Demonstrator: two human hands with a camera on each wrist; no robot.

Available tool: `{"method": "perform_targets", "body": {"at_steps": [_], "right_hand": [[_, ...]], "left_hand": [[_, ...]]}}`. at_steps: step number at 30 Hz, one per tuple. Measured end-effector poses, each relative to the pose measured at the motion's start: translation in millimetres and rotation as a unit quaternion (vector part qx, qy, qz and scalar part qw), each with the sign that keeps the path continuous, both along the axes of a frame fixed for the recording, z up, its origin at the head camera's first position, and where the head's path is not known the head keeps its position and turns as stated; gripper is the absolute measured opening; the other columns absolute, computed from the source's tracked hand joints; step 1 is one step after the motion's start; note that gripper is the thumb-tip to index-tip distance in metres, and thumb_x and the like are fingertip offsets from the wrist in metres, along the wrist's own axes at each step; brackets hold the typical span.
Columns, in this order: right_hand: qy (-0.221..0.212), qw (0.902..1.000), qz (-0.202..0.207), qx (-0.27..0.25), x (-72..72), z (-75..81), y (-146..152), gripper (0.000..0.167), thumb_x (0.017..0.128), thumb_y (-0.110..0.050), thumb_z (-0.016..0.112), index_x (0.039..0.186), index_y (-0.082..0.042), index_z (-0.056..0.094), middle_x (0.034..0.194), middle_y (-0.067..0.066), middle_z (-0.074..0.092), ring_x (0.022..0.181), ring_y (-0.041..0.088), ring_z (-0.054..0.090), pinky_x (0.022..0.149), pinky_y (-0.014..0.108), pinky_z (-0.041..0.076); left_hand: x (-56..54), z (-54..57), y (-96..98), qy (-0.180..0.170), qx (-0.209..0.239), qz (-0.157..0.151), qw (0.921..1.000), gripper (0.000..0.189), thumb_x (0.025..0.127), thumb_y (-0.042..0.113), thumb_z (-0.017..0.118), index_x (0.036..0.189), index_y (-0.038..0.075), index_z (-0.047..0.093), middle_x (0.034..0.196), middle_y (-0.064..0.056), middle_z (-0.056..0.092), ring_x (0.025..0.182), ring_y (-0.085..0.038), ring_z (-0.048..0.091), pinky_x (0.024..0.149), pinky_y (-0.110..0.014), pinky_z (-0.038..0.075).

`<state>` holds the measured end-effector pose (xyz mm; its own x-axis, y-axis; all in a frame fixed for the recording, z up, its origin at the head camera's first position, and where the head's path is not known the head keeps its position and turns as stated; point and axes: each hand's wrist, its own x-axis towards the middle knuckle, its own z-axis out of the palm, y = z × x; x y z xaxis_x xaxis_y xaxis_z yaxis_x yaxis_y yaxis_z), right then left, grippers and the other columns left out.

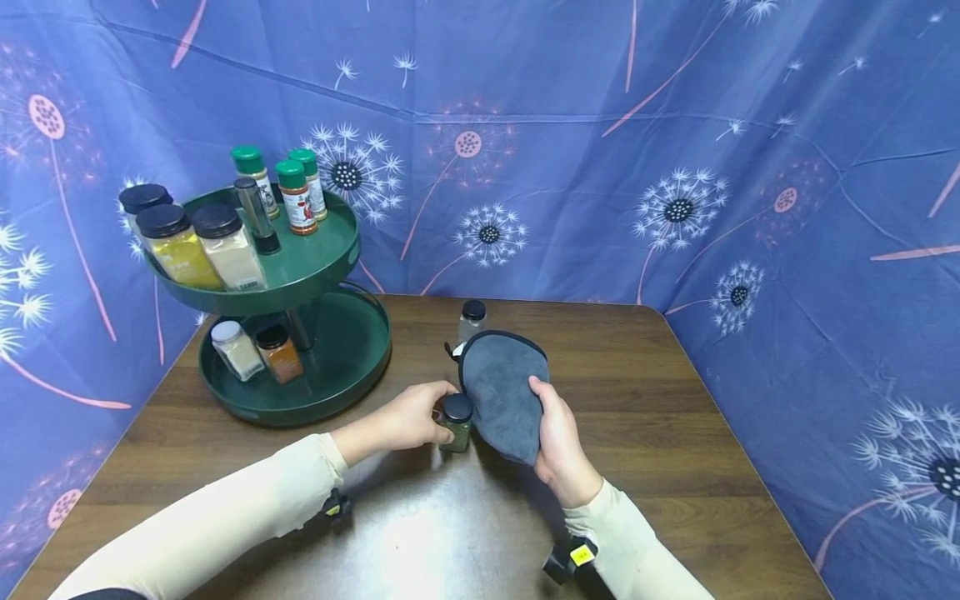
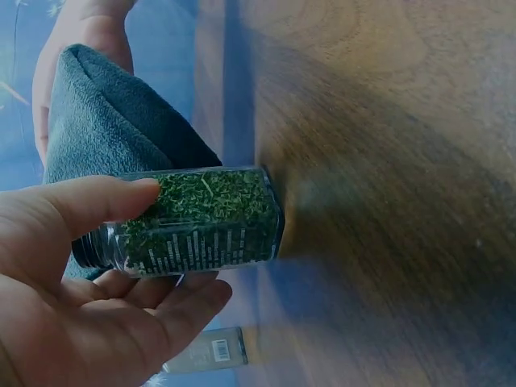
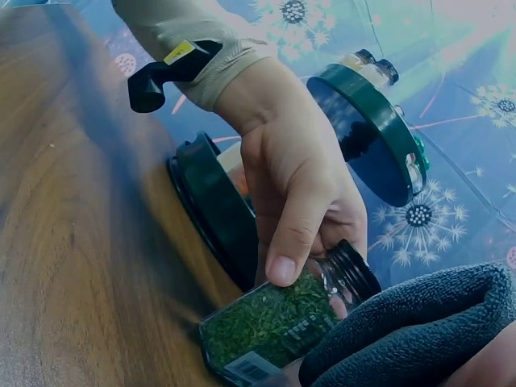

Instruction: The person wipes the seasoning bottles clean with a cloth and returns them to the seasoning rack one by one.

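Observation:
My left hand [image 1: 412, 417] grips a clear jar of dried green herbs [image 2: 201, 218] with a black lid, thumb on one side and fingers on the other. The jar stands upright close over the wooden table. In my right hand [image 1: 561, 446] is a dark grey plush cloth [image 1: 502, 396] with black edging, the thumb on its near face and the other fingers hidden behind it. Folded over, the cloth [image 3: 419, 322] overlaps the jar's side near the lid in the right wrist view. Behind the cloth stands another black-lidded jar [image 1: 472, 315], partly covered.
A green two-tier round rack [image 1: 300, 414] stands at the left. Its upper tier bears black-lidded jars [image 1: 180, 250], green-capped shakers [image 1: 300, 204] and a slim dark-capped bottle [image 1: 257, 217]. Below sit a white-lidded jar [image 1: 237, 352] and an orange spice jar [image 1: 281, 357]. Blue patterned fabric [image 1: 562, 167] surrounds the table.

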<state>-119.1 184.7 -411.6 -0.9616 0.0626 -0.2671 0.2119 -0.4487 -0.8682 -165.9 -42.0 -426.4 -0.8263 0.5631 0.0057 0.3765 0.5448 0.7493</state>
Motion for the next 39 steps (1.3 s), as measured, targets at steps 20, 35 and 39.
{"method": "perform_targets", "body": {"at_steps": [20, 35, 39], "right_hand": [[0.016, 0.9999, -0.002, -0.001, -2.3, 0.5, -2.0, 0.028, 0.107, -0.035, 0.045, 0.121, -0.013, 0.054, 0.105, -0.006, 0.068, 0.093, 0.011, 0.066, 0.085, 0.026, 0.054], [0.04, 0.9989, -0.015, 0.02, -1.4, 4.3, -4.9, 0.026, 0.106, -0.034, 0.049, 0.115, -0.012, 0.059, 0.101, -0.005, 0.069, 0.09, 0.011, 0.066, 0.083, 0.027, 0.054], [0.049, 0.9984, -0.017, 0.022, -1.3, 6.8, -6.6, 0.023, 0.104, -0.035, 0.051, 0.107, -0.014, 0.061, 0.093, -0.005, 0.069, 0.082, 0.01, 0.066, 0.076, 0.026, 0.054]], "left_hand": [[20.4, -3.6, 15.6, 0.022, -0.056, 0.149, 0.987, 0.059, 0.074, 0.047, 0.089, 0.103, 0.009, 0.055, 0.091, -0.002, 0.054, 0.082, -0.018, 0.052, 0.075, -0.036, 0.046], [21.8, 9.1, 15.7, 0.048, -0.048, 0.116, 0.9909, 0.045, 0.072, 0.021, 0.089, 0.106, 0.006, 0.062, 0.095, -0.003, 0.062, 0.092, -0.021, 0.06, 0.085, -0.04, 0.051], [19.3, 10.3, 13.1, 0.055, -0.056, 0.096, 0.9923, 0.043, 0.072, 0.021, 0.088, 0.106, 0.008, 0.065, 0.095, 0.0, 0.065, 0.088, -0.017, 0.061, 0.081, -0.037, 0.051]]}}
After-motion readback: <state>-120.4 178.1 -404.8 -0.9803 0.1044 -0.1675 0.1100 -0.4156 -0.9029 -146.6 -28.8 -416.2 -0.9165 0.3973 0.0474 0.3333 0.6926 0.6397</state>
